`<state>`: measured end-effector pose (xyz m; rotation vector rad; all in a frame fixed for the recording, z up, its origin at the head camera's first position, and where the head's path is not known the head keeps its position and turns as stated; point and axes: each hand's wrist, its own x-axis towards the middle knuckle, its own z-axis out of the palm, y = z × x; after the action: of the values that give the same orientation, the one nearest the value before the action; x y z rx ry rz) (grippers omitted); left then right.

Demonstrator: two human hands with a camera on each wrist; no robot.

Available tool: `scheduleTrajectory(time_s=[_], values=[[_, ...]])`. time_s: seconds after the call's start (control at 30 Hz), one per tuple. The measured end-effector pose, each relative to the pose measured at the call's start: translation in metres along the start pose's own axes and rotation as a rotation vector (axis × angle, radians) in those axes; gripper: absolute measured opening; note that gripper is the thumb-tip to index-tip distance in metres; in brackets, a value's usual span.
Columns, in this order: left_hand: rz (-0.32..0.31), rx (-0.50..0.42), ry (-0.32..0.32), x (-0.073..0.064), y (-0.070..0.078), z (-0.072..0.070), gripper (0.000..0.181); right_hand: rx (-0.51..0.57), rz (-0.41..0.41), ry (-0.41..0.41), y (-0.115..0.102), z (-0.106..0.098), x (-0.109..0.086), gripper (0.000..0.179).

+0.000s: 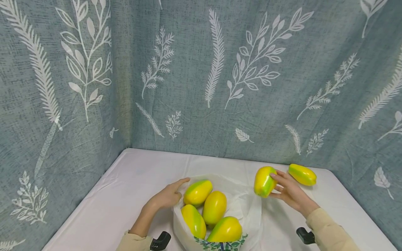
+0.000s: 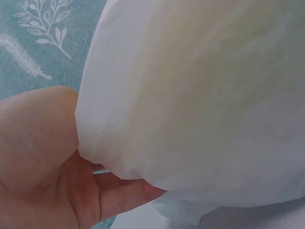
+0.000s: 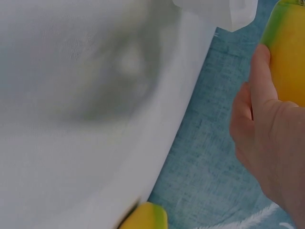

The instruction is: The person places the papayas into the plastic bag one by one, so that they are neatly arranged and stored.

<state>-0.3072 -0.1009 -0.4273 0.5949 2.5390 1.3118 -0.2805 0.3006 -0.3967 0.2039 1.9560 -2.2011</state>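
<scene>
My right hand [image 1: 290, 193] holds a yellow papaya [image 1: 264, 182] with green streaks, raised just to the right of a white plastic bag [image 1: 255, 212]. Thumb and fingers grip the fruit from its right side; in the right wrist view the papaya [image 3: 290, 57] is cut off by the frame edge. At the bag's left rim, my left hand [image 1: 168, 195] pinches the thin plastic between thumb and fingers, with the index finger stretched along the edge. Inside the wide-mouthed bag lie several papayas [image 1: 215, 208] of the same yellow and green. A green leaf print marks its front.
One more papaya [image 1: 302, 174] lies on the white-covered table [image 1: 150, 164] near the back right edge, beyond my right hand. A blue-green curtain [image 1: 188, 122] with white leaf patterns hangs behind the table and along its sides.
</scene>
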Motion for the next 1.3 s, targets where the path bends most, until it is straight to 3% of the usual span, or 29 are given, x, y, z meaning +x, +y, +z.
scheduleTrajectory(time_s=[0.47, 0.93, 1.3], values=[[-0.009, 0.016, 0.000, 0.001, -0.001, -0.001, 0.057, -0.021, 0.018, -0.060, 0.002, 0.014, 0.007, 0.072], [-0.002, -0.015, -0.011, -0.001, 0.000, -0.001, 0.057, -0.039, 0.029, -0.198, 0.005, 0.030, 0.013, 0.069], [0.005, -0.005, -0.012, 0.000, 0.000, -0.002, 0.056, -0.080, 0.038, -0.224, 0.012, 0.041, 0.019, 0.067]])
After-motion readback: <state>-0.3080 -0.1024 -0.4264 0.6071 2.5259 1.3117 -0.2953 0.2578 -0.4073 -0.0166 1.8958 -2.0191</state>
